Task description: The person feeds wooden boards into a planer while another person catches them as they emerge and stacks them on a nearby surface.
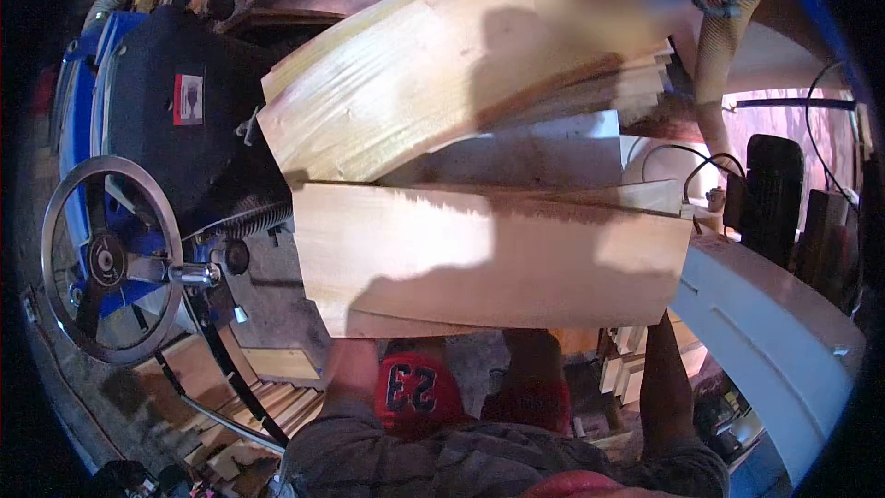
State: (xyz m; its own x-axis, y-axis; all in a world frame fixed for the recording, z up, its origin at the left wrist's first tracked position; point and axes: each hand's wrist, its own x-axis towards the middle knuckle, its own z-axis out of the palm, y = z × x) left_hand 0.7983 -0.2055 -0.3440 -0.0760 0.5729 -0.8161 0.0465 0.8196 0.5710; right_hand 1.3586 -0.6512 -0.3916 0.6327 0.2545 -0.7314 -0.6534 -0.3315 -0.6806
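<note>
A wide pale wooden board (498,267) with a ragged brown streak along its far edge lies across the front of my body. From below, my left forearm (352,369) reaches under its left end and my right forearm (666,378) under its right end. The board appears held up between both hands, whose fingers it hides. Just beyond it, a stack of curved pale boards (396,74) lies at a slant, its layered ends showing on the right. The stack's near left end meets the far left corner of my board.
At left stands a blue and black machine (175,175) with a metal handwheel (171,221). Wood pieces (277,364) lie on the floor below. A pale curved panel (784,341) is at right. Another person, face blurred, is behind the stack; a hose (724,46) hangs nearby.
</note>
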